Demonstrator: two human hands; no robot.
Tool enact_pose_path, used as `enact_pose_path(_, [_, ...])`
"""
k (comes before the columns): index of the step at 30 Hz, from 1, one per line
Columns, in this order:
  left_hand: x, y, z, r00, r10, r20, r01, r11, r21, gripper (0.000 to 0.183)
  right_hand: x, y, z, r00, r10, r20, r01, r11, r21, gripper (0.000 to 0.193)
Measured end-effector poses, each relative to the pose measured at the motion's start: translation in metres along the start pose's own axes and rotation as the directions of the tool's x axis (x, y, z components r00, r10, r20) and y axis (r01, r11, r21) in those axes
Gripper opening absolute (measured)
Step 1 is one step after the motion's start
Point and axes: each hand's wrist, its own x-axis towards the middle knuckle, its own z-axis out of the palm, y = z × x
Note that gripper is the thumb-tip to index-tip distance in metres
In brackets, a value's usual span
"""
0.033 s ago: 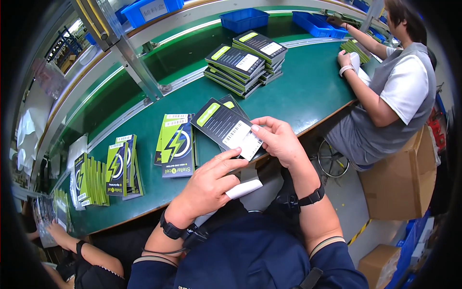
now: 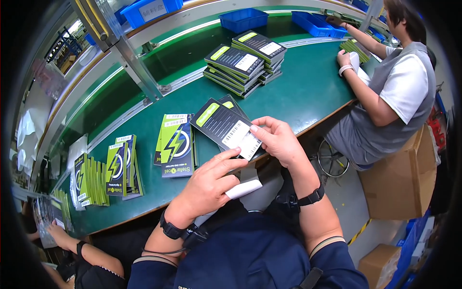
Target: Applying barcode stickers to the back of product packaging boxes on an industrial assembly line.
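A flat black battery box (image 2: 214, 123) with a lime-green patch lies tilted near the table's front edge, on top of another dark box (image 2: 232, 102). White barcode stickers (image 2: 248, 144) cover its near end. My left hand (image 2: 209, 183) curls round a white paper strip (image 2: 244, 189), its index fingertip resting on the box's near edge. At the box's right corner my right hand (image 2: 279, 142) pinches the sticker's edge between thumb and index finger; the exact contact is partly hidden. Left of the box are green-and-black battery boxes (image 2: 177, 149), face up.
Stacked black boxes (image 2: 236, 61) stand farther back on the green table (image 2: 303, 72). More boxes (image 2: 122, 164) lean in rows at left. Blue bins (image 2: 244, 20) line the back. A metal post (image 2: 137, 67) rises behind. Co-workers sit at right (image 2: 394, 91) and lower left (image 2: 91, 255).
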Motion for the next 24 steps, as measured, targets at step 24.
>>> enact_pose_path(24, [0.004, 0.025, -0.001, 0.981, 0.123, -0.148, -0.106, 0.988, 0.115, 0.01, -0.054, -0.007, -0.029, 0.99, -0.003, 0.142, -0.051, 0.925, 0.377, 0.025])
